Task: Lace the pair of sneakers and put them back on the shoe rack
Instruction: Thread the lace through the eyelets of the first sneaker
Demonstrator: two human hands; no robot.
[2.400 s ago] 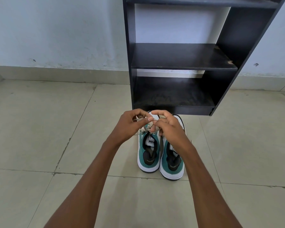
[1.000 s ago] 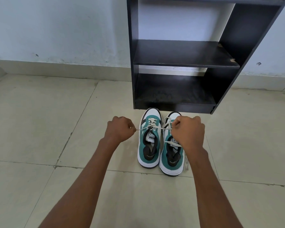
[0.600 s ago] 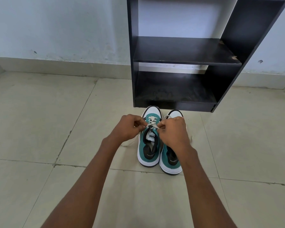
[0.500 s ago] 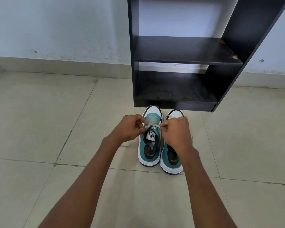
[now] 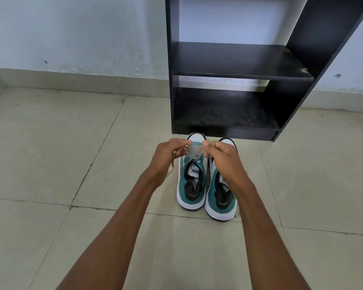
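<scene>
Two teal-and-white sneakers stand side by side on the floor, toes toward the rack: the left sneaker (image 5: 190,185) and the right sneaker (image 5: 220,197). My left hand (image 5: 168,155) and my right hand (image 5: 222,158) are raised close together over the left sneaker's front, each pinching an end of its pale lace (image 5: 192,152). The lace is blurred between my fingers, and a loose end hangs by my left wrist. My right hand hides the front of the right sneaker. The black shoe rack (image 5: 239,70) stands just beyond the toes, its two visible shelves bare.
Pale floor tiles (image 5: 71,153) spread to the left and right of the sneakers. A light blue wall (image 5: 82,34) with a tiled skirting runs behind the rack.
One second ago my hands were spread apart, pulling the lace taut sideways. They have come together over the left sneaker and lifted the lace ends slightly. The sneakers have stayed put.
</scene>
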